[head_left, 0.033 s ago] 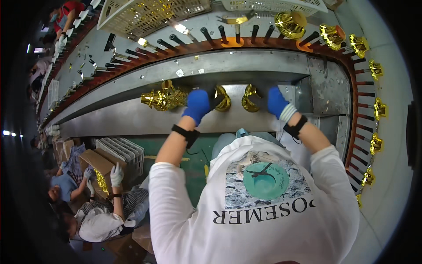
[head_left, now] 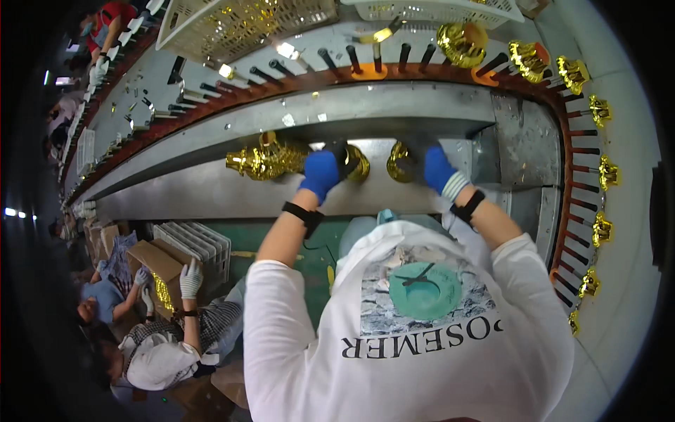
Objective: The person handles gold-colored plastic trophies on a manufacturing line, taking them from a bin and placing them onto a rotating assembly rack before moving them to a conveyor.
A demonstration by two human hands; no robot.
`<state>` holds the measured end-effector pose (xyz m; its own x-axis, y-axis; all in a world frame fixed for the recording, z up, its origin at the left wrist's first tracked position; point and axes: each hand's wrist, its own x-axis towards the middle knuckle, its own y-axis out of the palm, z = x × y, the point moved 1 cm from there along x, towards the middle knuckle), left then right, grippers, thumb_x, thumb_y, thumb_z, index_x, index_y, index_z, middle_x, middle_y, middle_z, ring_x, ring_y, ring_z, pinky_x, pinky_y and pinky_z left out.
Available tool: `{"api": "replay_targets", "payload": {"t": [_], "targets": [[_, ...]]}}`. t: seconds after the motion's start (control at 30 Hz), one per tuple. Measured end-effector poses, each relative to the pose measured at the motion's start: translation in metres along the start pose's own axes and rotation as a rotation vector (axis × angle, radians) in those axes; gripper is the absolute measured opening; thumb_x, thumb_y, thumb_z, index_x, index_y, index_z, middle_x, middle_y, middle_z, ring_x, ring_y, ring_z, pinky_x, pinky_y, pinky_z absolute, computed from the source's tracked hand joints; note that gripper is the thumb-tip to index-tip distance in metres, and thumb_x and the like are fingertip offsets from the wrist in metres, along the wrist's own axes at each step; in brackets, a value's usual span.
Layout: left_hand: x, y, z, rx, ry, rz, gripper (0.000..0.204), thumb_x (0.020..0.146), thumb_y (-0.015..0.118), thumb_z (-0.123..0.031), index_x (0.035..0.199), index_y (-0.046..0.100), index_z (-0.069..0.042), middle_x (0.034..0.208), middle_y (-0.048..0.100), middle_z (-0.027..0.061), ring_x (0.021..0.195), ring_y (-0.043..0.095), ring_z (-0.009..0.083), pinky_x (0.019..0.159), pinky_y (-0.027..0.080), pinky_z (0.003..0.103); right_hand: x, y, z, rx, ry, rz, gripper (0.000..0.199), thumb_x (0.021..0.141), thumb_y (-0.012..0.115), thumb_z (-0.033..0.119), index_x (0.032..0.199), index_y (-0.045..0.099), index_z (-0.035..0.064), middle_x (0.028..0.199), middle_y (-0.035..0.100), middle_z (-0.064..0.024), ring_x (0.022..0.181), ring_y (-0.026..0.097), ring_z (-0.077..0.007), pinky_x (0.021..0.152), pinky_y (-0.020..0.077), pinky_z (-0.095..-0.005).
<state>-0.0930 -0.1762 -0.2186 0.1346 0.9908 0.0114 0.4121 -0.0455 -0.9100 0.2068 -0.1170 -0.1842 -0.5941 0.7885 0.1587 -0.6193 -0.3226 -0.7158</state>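
Two shiny gold metallic pieces with rounded, hollow-looking shapes sit side by side on the steel ledge [head_left: 246, 200] in front of me. My left hand [head_left: 325, 171], in a blue glove with dark fingers, is at the left side of the left gold piece [head_left: 361, 164]. At the right side of the right gold piece [head_left: 398, 160] is my right hand [head_left: 437, 167], gloved alike. Both hands' dark fingers are smeared and partly hidden, so their grip does not show. Left of my left hand lies a cluster of gold pieces [head_left: 264, 160].
Behind the ledge runs a curved orange-brown rail [head_left: 316, 76] with upright dark pegs, some carrying gold pieces [head_left: 460, 46]. Pale plastic baskets [head_left: 246, 28] stand beyond it. At lower left, a person in a pale top [head_left: 162, 355] sits near cardboard boxes [head_left: 155, 257] and a grey crate [head_left: 197, 243].
My left hand has shifted slightly right toward the left gold piece. My right hand has moved left and a little nearer, its fingers now overlapping the right gold piece.
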Motion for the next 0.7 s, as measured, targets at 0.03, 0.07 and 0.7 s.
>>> {"api": "replay_targets", "payload": {"t": [0.03, 0.07, 0.7], "targets": [[0.002, 0.015, -0.011, 0.058, -0.069, 0.208, 0.059, 0.09, 0.078, -0.052, 0.131, 0.067, -0.011, 0.106, 0.076, 0.0208, 0.09, 0.074, 0.0425, 0.075, 0.06, 0.053, -0.015, 0.018, -0.017, -0.097, -0.063, -0.096, 0.053, 0.085, 0.08, 0.029, 0.132, 0.069, 0.0056, 0.11, 0.073, -0.0206, 0.1, 0.07, -0.041, 0.087, 0.0566, -0.0498], [-0.006, 0.032, -0.001, 0.03, -0.121, 0.262, 0.067, 0.09, 0.075, -0.058, 0.135, 0.064, -0.01, 0.106, 0.076, 0.0223, 0.093, 0.074, 0.0426, 0.077, 0.06, 0.053, -0.018, 0.032, -0.018, -0.093, -0.069, -0.093, 0.053, 0.085, 0.08, 0.029, 0.132, 0.069, 0.0056, 0.11, 0.073, -0.0206, 0.1, 0.07, -0.041, 0.087, 0.0566, -0.0498], [0.222, -0.135, -0.142, 0.146, 0.29, -0.366, 0.062, 0.091, 0.077, -0.054, 0.135, 0.067, -0.011, 0.109, 0.075, 0.0225, 0.096, 0.075, 0.0422, 0.08, 0.06, 0.052, 0.128, -0.198, -0.049, -0.385, 0.078, -0.371, 0.056, 0.091, 0.081, 0.04, 0.135, 0.069, 0.006, 0.118, 0.074, -0.0232, 0.101, 0.073, -0.0411, 0.09, 0.0576, -0.0479]]}}
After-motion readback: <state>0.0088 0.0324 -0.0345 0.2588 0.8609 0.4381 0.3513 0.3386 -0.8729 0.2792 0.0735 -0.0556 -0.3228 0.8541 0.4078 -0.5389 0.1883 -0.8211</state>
